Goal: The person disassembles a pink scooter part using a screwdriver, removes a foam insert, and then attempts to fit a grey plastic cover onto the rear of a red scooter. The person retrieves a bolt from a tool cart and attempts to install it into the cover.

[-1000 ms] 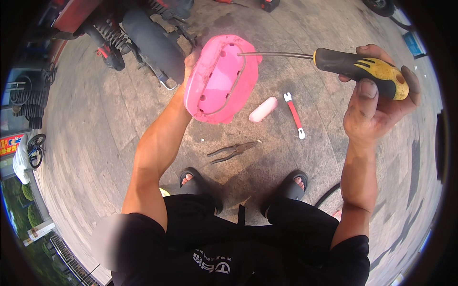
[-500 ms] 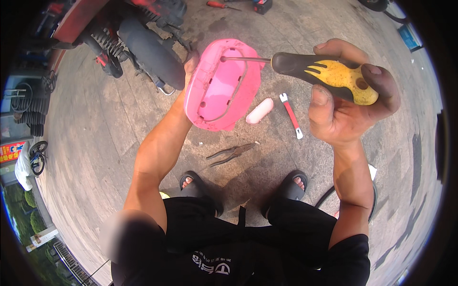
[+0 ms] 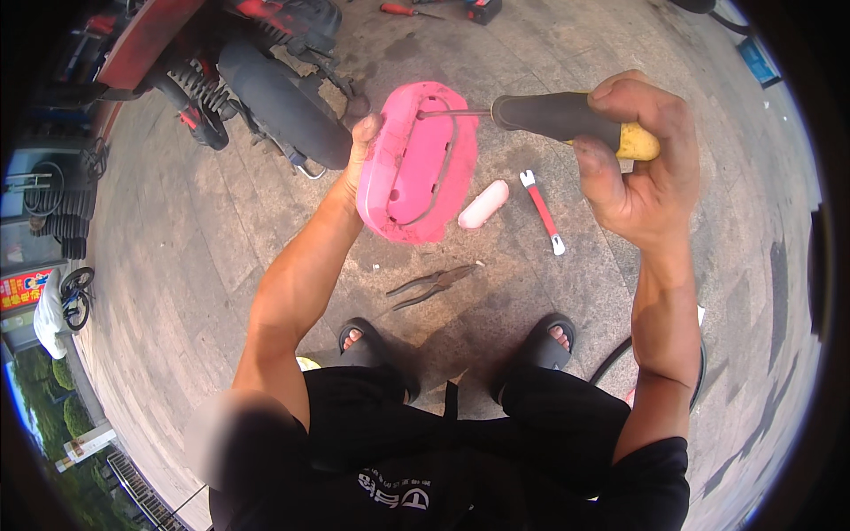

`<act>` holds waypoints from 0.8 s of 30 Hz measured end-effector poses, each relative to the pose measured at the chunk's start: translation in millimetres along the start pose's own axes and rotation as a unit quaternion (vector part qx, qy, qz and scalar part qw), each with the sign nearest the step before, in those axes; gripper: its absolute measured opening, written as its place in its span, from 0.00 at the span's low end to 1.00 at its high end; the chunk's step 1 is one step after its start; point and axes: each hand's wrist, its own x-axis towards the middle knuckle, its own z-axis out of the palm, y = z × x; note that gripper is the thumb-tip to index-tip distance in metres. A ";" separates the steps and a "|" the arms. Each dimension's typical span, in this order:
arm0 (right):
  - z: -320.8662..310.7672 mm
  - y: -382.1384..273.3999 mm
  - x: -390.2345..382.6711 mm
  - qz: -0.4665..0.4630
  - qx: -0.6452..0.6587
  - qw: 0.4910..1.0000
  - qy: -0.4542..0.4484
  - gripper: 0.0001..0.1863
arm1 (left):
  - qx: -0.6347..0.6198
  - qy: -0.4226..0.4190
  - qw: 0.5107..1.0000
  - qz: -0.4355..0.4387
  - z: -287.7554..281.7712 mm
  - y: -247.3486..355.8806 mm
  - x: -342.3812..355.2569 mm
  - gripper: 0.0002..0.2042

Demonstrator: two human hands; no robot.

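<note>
Moved since the frame half a second ago: pink shell (image 3: 421, 168), shifted slightly nearer; screwdriver (image 3: 549, 117), rolled in the right hand (image 3: 651, 181), with less yellow on show and fingers closed further over the handle. Unchanged: tip placement at the far hole of the shell recess.

Beneath everything: stone paving (image 3: 177, 248). At far left: red-and-black vehicle (image 3: 283, 106), black tire slanting just beyond the shell.

Pink shell: held raised above the paving, centre-left, between both hands. Long axis running near to far, far end leaning slightly right. Recessed face turned up and toward the right. Gripped at the left rim by the left hand (image 3: 363, 149), thumb along the edge, other fingers mostly hidden.

Screwdriver: held crosswise in the right hand, fingers and thumb wrapped around the black-and-yellow handle. Long axis left to right, shaft pointing left. Depth of the tip in the hole: cannot tell.

Pliers (image 3: 436, 281): lying near centre, handles left, nose pointing right and slightly far. Red pry bar (image 3: 542, 212) with white ends: lying to the right, long axis near to far, far end leaning left. White-and-pink oblong piece (image 3: 483, 204): lying between shell and pry bar, slanting from near left to far right.
</note>
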 end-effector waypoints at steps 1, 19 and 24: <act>1.0 5.3 0.6 0.014 -0.006 1.000 -0.005 0.15 | 0.005 0.001 1.000 -0.001 -2.8 0.2 1.0 0.48; 21.5 30.2 -18.6 0.140 -0.007 0.990 -0.011 0.19 | 0.024 0.087 0.996 -0.003 -42.0 -5.3 8.4 0.46; 25.5 29.1 -23.2 0.287 0.009 0.957 -0.039 0.16 | 0.031 0.069 0.997 -0.002 -44.9 -2.2 13.0 0.45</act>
